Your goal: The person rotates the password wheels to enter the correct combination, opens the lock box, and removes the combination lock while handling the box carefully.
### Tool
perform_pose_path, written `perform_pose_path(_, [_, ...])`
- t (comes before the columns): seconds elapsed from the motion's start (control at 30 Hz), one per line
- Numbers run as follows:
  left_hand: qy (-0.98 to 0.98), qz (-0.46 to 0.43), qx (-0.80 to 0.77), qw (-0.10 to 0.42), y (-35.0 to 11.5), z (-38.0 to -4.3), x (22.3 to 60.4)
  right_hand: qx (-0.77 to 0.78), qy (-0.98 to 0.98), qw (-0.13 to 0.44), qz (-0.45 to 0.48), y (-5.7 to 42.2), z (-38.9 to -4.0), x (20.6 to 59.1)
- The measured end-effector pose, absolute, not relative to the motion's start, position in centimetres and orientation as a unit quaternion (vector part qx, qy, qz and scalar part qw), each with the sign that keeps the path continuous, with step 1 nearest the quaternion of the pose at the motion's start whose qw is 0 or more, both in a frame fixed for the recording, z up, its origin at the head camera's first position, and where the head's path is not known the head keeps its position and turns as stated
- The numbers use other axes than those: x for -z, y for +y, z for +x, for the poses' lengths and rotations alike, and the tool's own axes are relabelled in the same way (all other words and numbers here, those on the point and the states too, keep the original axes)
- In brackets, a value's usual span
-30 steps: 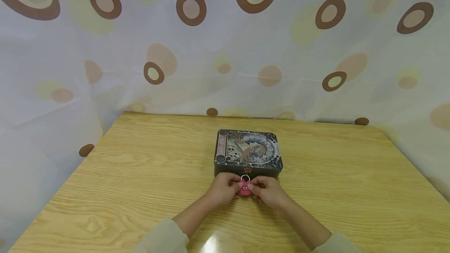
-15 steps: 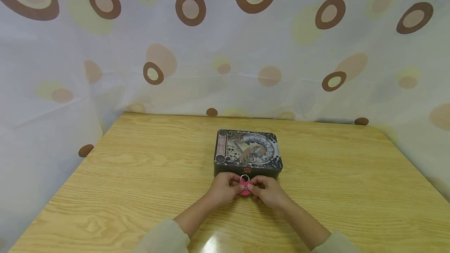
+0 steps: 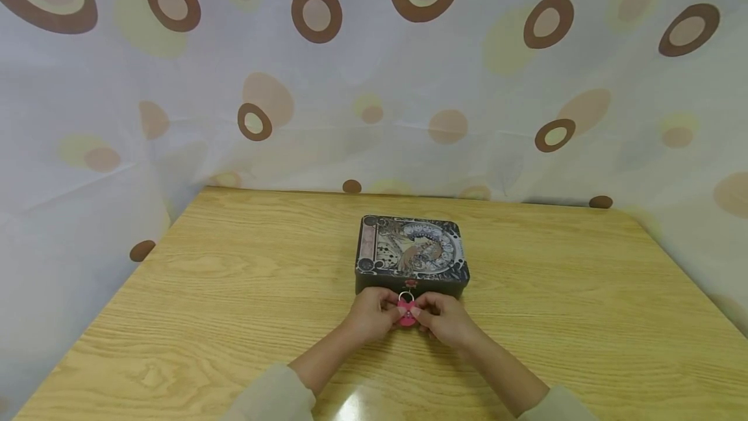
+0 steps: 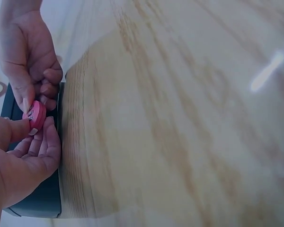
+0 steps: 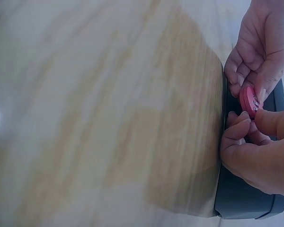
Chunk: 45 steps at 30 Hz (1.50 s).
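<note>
A pink combination padlock [image 3: 407,320] with a silver shackle is at the front of a dark tin box [image 3: 412,249] with an illustrated lid. My left hand [image 3: 371,314] pinches the padlock's left side between thumb and fingers. From the right, my right hand [image 3: 447,319] pinches its other side, thumb on the number dials. The shackle stands upward, just below the box's red clasp [image 3: 411,283]. In the left wrist view the pink padlock body [image 4: 36,116] shows edge-on between both hands. Thumbs partly hide the dials.
The box rests on a wood-grain table [image 3: 263,278]. Behind and on both sides hangs a white curtain [image 3: 362,70] with brown and yellow ovals. A light reflection [image 3: 350,405] shines near the table's front.
Both hands stay at the padlock with small finger movements. The thumbs have shifted closer together over the dials, covering more of them. The box has not moved.
</note>
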State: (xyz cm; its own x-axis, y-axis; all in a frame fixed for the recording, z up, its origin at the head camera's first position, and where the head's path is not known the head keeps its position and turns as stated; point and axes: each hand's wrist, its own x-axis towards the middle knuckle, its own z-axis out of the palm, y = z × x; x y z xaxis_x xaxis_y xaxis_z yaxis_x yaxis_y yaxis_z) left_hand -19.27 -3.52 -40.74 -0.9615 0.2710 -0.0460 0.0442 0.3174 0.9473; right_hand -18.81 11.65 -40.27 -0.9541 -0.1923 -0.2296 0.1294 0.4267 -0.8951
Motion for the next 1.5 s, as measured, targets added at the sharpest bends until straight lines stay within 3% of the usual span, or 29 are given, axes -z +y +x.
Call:
perform_pose_path(0.53, [0.79, 0.103, -0.592, 0.118, -3.6, -19.25, 40.73, 0.537, 0.829, 0.155, 0.021, 11.3, -18.67, 39.46])
perform_pose_path(1.17, [0.808, 0.107, -0.572, 0.096, -3.42, -19.07, 40.64, 0.534, 0.832, 0.153, 0.007, 11.44, -18.8, 39.7])
perform_pose_path(1.5, [0.794, 0.085, -0.59, 0.123, -3.48, -19.23, 40.71, 0.538, 0.828, 0.155, 0.013, 11.35, -18.73, 39.87])
